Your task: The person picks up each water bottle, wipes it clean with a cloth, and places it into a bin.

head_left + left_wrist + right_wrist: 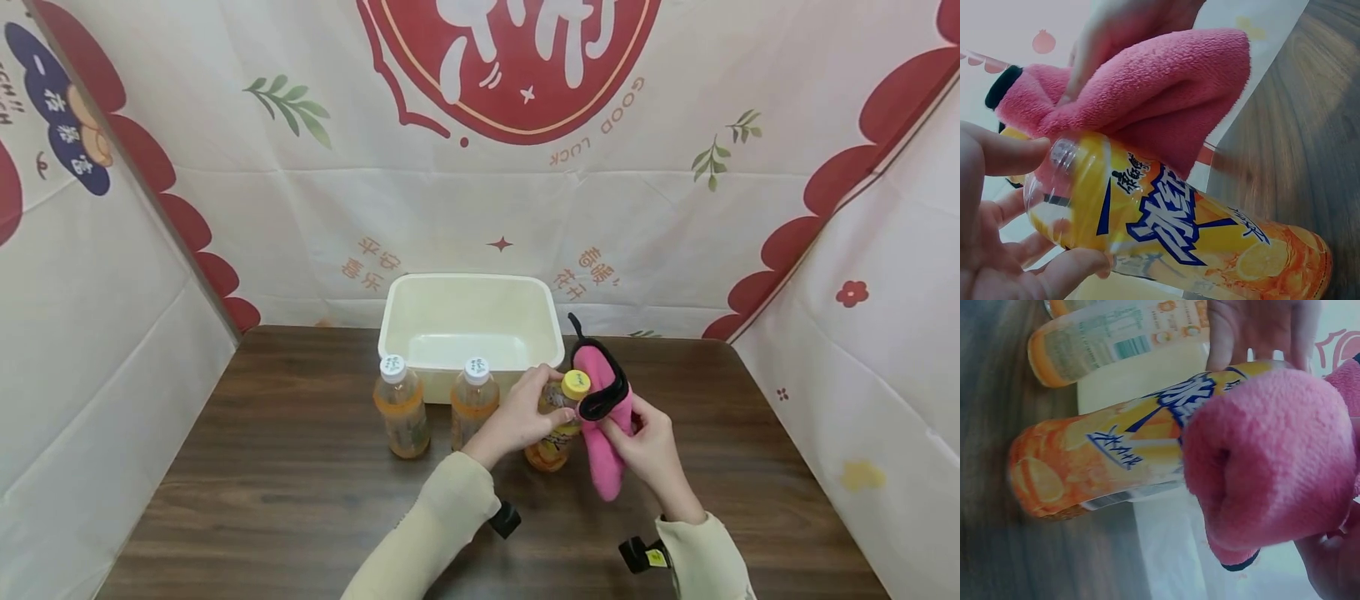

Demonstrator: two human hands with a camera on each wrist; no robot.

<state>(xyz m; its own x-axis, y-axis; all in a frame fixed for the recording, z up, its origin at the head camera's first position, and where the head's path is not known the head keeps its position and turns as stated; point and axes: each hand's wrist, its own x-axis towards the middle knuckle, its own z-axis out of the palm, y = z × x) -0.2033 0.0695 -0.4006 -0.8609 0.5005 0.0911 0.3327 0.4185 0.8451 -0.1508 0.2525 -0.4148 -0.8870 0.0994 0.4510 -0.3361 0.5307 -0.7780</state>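
The head view looks forward and down from above the near side of the wooden table (285, 492), far enough back to take in the left hand (521, 417), the right hand (651, 442), the cream bin (472, 310) and the patterned backdrop (450, 217) beyond. Both wrist views are close and turned sideways in opposite directions, the left facing far and right, the right facing far and left. All three share the yellow-capped bottle (557, 437) and pink cloth (600, 454).
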